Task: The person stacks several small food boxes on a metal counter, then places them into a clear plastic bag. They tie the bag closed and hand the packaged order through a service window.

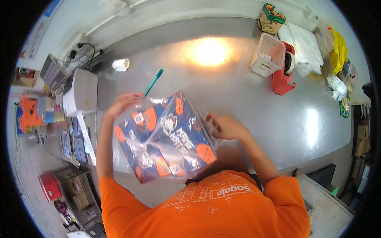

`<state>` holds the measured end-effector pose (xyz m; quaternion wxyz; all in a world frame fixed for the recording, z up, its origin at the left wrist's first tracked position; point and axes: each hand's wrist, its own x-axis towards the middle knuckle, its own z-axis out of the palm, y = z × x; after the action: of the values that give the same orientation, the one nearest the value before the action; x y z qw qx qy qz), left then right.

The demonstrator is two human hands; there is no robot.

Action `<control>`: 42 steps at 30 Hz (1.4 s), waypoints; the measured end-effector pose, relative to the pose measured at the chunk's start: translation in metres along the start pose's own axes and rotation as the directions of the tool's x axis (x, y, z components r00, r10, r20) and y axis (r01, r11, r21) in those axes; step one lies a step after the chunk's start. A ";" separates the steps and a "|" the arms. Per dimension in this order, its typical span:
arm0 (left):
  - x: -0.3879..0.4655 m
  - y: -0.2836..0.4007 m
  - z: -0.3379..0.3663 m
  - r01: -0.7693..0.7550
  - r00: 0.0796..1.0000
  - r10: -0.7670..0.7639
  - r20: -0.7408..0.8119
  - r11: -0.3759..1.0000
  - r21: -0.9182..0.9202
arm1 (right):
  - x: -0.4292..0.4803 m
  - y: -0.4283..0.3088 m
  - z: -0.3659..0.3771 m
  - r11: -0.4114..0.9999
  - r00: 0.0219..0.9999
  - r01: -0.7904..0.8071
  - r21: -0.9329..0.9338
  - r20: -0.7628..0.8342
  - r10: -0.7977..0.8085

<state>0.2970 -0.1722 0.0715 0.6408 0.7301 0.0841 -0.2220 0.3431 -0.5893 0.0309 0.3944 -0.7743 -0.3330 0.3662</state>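
Observation:
Two dark blue cardboard boxes [190,123] with orange patches, white writing and printed codes sit inside a clear plastic bag [154,102]. The bag gathers in a twist near its middle and reaches over the table's front edge. My left hand [126,102] is at the bag's upper left corner; it is blurred, and whether its fingers grip the film is not clear. On the other side my right hand [227,126] has its fingers curled into the loose plastic beside the right box. A green pen [154,81] lies just beyond my left fingertips.
The steel table [238,104] carries a white paper roll [121,64], a white printer [80,92] and a cable at left. At right stand a clear plastic tub [266,56], a red tape dispenser [284,77], a small carton [271,19] and white plastic bags [300,44].

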 end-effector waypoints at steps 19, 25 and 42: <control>0.103 -0.001 0.128 -0.169 0.792 0.295 0.535 0.947 -0.272 | 0.073 0.008 0.014 0.975 0.859 0.098 -0.199 -0.478 -0.184; 0.079 0.009 0.109 -0.182 0.807 0.266 0.527 0.961 -0.206 | 0.109 -0.009 0.008 0.945 0.732 0.313 -0.095 -0.609 -0.304; 0.004 0.003 0.048 -0.234 0.972 0.234 0.023 0.972 -0.029 | 0.085 -0.066 -0.021 0.894 0.825 0.421 -0.154 -0.343 -0.448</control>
<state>0.2917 -0.2201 0.0682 0.6730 0.7235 -0.0081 -0.1534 0.3890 -0.4978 0.0698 0.4949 -0.7465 -0.4329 0.1021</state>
